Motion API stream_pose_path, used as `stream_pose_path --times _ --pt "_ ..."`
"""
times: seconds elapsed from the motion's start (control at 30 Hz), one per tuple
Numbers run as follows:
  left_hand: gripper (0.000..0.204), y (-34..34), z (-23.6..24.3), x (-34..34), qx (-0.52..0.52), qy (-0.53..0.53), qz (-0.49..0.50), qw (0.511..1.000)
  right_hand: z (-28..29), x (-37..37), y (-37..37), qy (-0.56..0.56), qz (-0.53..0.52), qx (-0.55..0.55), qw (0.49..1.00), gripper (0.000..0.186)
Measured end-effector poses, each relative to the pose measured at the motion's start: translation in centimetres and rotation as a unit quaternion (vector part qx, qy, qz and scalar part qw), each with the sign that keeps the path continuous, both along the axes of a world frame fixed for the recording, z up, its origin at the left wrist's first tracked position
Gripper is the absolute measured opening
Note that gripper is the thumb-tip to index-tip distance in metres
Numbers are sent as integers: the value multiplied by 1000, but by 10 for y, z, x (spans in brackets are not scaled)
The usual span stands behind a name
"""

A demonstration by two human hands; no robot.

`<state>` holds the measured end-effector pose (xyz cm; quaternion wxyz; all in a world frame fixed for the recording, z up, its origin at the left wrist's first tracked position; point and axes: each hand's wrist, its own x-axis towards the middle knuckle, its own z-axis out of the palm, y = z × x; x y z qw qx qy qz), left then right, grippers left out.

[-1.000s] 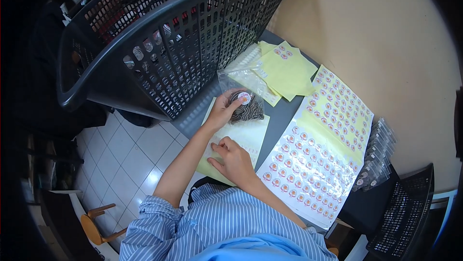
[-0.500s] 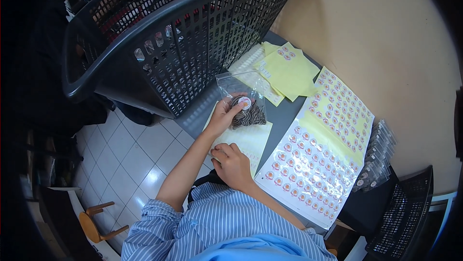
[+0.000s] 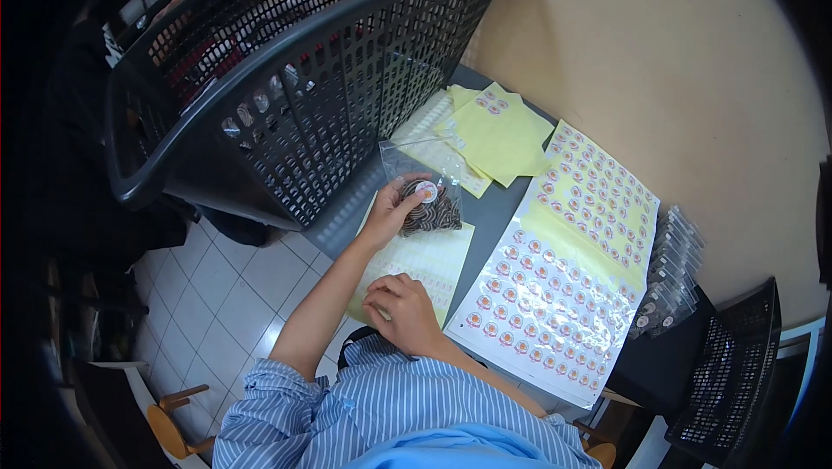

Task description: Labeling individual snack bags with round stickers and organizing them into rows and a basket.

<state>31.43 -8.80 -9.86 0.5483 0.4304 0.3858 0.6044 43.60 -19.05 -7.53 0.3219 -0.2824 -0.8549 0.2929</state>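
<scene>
Standing off to one side, I see a clear bag (image 3: 438, 219) of dark, striped pieces above the small yellow sheet (image 3: 433, 265) by the bench's (image 3: 494, 209) left edge. The left hand (image 3: 387, 222) grips it, fingers behind and thumb on the round sticker (image 3: 427, 191). That sticker is already on the bag's front, though with the thumb in the way I can't tell whether its edge lies fully flat. The right hand (image 3: 407, 309) is loosely curled over the sheet's lower end, apart from the bag; I see nothing in it, but I can't tell whether its hidden fingertips pinch anything. Along the bench's right edge, the big sheet (image 3: 555, 330) carries row upon row of round stickers, so I'd judge plenty are unused. Toward the far edge, the scattered yellow sheets (image 3: 517, 144) look mostly stripped, one with a little cluster by its corner. Past the right edge lies an overlapping pile of clear bags (image 3: 672, 274); a few show round labels, so some at least look finished, though I can't vouch for all. Shiny shapes show through the mesh of the large basket (image 3: 347, 96) at the left edge, too obscured to count or sort.
</scene>
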Motion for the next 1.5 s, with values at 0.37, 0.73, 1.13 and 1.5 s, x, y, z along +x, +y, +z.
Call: stream_pose_path --times 0.37,0.73,1.13,1.5 --pt "30 49 0 -6 -4 -30 -60 998 3 16 21 -93 -79 6 993 61" --pt "36 34 61 -7 -9 -21 -47 999 2 27 62 -12 -67 -50 996 59" --pt "29 -9 69 62 23 -14 -37 999 64 83 87 389 -284 -145 864 6" --pt "55 -40 88 103 121 34 -55 991 96 63 79 360 -254 -27 897 8"
